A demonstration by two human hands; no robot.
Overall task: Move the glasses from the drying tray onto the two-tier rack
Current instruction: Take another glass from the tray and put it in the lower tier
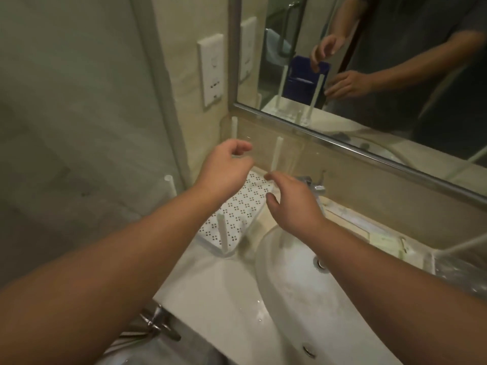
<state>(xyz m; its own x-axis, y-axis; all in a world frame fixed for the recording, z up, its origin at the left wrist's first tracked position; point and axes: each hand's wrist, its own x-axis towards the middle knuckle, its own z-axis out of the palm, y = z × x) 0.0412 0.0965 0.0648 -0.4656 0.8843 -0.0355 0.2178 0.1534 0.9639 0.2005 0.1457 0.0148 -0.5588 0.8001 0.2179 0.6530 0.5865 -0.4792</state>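
Observation:
The two-tier rack [238, 206] stands in the counter's back left corner: a white perforated shelf with several white posts rising from it. No glass shows on it. My left hand [224, 167] hovers above the shelf's far end, fingers loosely curled and holding nothing. My right hand [292, 201] hangs beside the rack's right edge with relaxed fingers, also holding nothing. At the far right edge lie blurred clear things [456, 270], which may be the drying tray and glasses; I cannot tell.
A white sink basin [290, 293] fills the counter's middle, with a chrome tap [315, 187] behind it. A mirror [369, 75] runs along the back wall and a wall socket [212, 72] sits to its left. A glass partition [79, 127] closes the left side.

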